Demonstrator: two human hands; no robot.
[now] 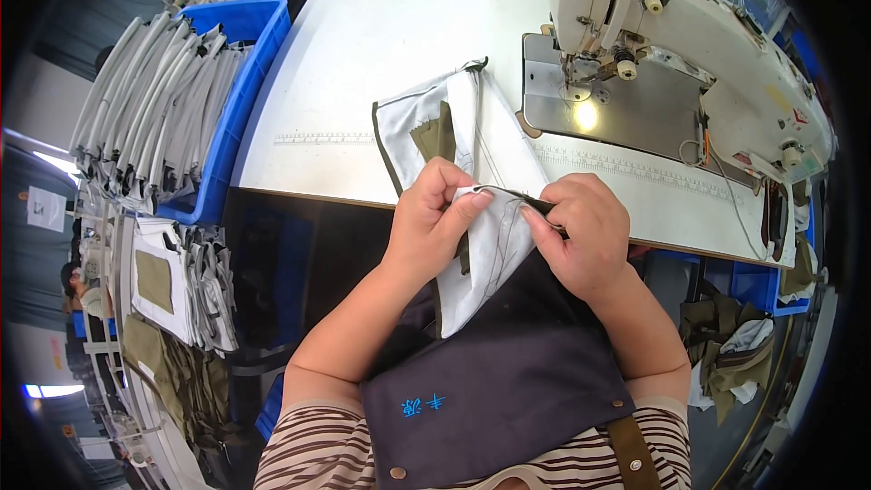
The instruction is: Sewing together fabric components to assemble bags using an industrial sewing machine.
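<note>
White table (336, 63) with sewing machine (726, 100) at right; white, dark-edged cloth (490, 249) lying partly on the table and overhanging its front edge; left hand (440, 210) and right hand (588, 229) each pinching the cloth's edge.

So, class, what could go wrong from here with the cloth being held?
The pale cloth is pinched by the left hand and right hand, so its edge might slip. Its lower corner hangs past the white table, so it could drag. Stacked pieces stick out of the blue bin; a knock might spill them.
</note>
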